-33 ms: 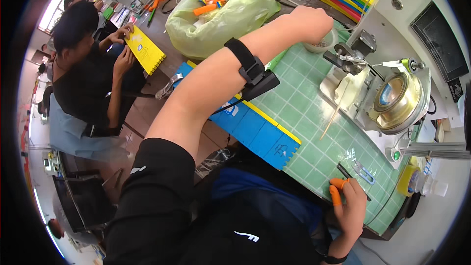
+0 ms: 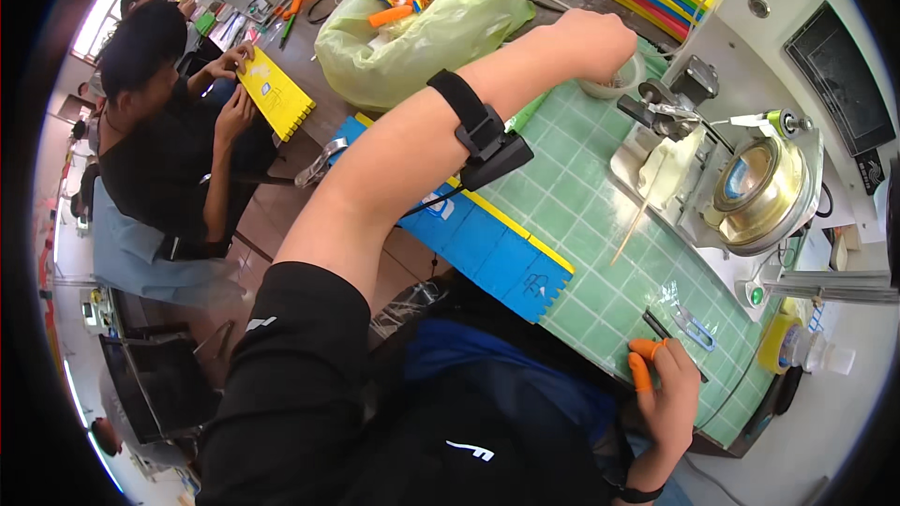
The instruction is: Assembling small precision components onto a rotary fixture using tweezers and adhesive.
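green mat point(image 2: 591, 197) gridded in pale lines, blue board point(image 2: 492, 262) edged in yellow, orange finger cots point(image 2: 641, 375) on the right hand point(image 2: 670, 403), bluish-grey tweezers point(image 2: 707, 346), pale green plastic bag point(image 2: 366, 61), black sleeve point(image 2: 300, 328) marked in white

bright window point(image 2: 103, 17) | brown tiled floor point(image 2: 272, 211) | white wall point(image 2: 834, 412) | lit strip light point(image 2: 81, 403) | black chair point(image 2: 164, 384)

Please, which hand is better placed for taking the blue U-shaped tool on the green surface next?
Probably the right hand: it is near the blue U-shaped tool, while the left hand is farther off, at the bowl.
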Action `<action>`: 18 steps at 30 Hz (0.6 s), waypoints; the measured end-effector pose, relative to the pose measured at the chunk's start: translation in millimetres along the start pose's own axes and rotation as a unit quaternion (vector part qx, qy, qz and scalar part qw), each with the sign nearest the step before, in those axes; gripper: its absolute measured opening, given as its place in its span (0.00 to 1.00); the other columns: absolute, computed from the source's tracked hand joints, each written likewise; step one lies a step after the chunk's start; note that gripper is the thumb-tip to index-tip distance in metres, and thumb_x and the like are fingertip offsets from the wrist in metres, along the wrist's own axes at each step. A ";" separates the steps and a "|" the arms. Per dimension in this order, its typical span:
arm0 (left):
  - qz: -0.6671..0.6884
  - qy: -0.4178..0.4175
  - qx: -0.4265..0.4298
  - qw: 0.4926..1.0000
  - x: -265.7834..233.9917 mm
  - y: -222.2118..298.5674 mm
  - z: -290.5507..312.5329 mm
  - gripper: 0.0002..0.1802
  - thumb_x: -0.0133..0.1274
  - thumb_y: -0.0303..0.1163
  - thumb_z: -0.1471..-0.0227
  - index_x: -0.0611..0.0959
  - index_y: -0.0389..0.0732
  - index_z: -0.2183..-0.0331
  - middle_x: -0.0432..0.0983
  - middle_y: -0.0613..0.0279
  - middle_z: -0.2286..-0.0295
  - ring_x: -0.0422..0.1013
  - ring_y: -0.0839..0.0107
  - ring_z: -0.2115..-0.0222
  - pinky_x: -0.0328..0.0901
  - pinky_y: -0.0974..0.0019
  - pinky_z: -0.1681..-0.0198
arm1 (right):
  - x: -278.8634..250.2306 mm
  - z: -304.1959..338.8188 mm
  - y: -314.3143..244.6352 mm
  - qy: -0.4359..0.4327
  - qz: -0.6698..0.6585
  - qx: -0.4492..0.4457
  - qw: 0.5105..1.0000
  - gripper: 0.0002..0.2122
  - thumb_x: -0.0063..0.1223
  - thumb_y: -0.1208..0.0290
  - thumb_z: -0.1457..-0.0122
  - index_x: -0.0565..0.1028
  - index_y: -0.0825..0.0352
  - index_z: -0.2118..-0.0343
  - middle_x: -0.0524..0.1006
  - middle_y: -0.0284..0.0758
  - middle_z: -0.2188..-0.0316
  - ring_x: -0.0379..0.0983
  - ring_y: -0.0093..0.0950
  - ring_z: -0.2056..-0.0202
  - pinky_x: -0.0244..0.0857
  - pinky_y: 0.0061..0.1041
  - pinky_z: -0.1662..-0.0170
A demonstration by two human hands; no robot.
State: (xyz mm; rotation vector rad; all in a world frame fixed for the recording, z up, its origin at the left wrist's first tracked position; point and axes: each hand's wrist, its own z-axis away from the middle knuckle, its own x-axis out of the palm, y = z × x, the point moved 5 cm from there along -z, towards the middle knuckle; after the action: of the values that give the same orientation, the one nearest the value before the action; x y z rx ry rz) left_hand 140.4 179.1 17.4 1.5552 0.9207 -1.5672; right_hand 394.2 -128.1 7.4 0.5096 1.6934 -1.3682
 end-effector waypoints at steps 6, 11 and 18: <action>0.079 -0.008 0.022 0.997 -17.3 -17.2 16.6 0.08 0.62 0.26 0.59 0.87 0.42 0.71 0.84 0.59 0.72 0.80 0.61 0.68 0.73 0.58 0.65 | 3.8 -2.8 -1.5 -0.009 0.007 -0.011 1.000 0.08 0.65 0.77 0.47 0.80 0.70 0.64 0.71 0.41 0.74 0.71 0.41 0.73 0.64 0.37 0.70; 0.144 -0.022 0.097 0.985 -38.5 -23.3 25.7 0.06 0.62 0.27 0.52 0.86 0.39 0.68 0.83 0.58 0.73 0.80 0.64 0.70 0.73 0.61 0.65 | 5.0 3.6 -1.7 0.007 -0.005 0.000 1.000 0.08 0.65 0.77 0.48 0.80 0.71 0.65 0.71 0.41 0.73 0.71 0.41 0.73 0.64 0.37 0.70; 0.212 -0.008 0.059 0.975 -28.5 -24.1 30.4 0.05 0.61 0.28 0.50 0.85 0.39 0.69 0.84 0.59 0.71 0.79 0.64 0.70 0.72 0.60 0.65 | 2.9 7.6 -7.3 -0.002 0.008 -0.009 1.000 0.09 0.66 0.77 0.48 0.80 0.71 0.65 0.71 0.42 0.73 0.71 0.43 0.72 0.64 0.38 0.69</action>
State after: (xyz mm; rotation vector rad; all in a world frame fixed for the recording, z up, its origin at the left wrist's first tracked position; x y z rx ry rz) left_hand 104.7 164.1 46.1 1.6853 0.4488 -1.3418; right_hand 389.9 -138.0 9.0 0.5087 1.6935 -1.3416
